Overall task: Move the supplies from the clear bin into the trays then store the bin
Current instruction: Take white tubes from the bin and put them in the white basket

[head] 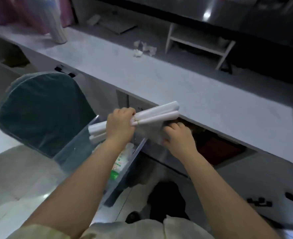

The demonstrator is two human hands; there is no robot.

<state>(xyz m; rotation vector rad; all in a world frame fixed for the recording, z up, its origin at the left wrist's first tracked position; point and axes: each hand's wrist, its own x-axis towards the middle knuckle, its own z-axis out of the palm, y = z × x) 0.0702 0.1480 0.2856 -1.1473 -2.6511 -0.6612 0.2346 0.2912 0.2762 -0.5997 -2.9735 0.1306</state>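
While your left hand (120, 125) clenches a banded bundle of white rolls (157, 112) above the clear bin (135, 152) at its six o'clock, your right hand (178, 137), at four o'clock, curls round a grey panel (149, 133) below the counter (159, 75). The long rolls may catch the counter's edge and slide loose.

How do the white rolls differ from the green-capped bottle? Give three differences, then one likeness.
The white rolls are gripped in the left hand above the clear bin; the green-capped bottle lies inside it. The rolls are opaque white; the bottle is see-through with a green cap. The rolls are several, bundled; the bottle is single. Both are long and narrow.
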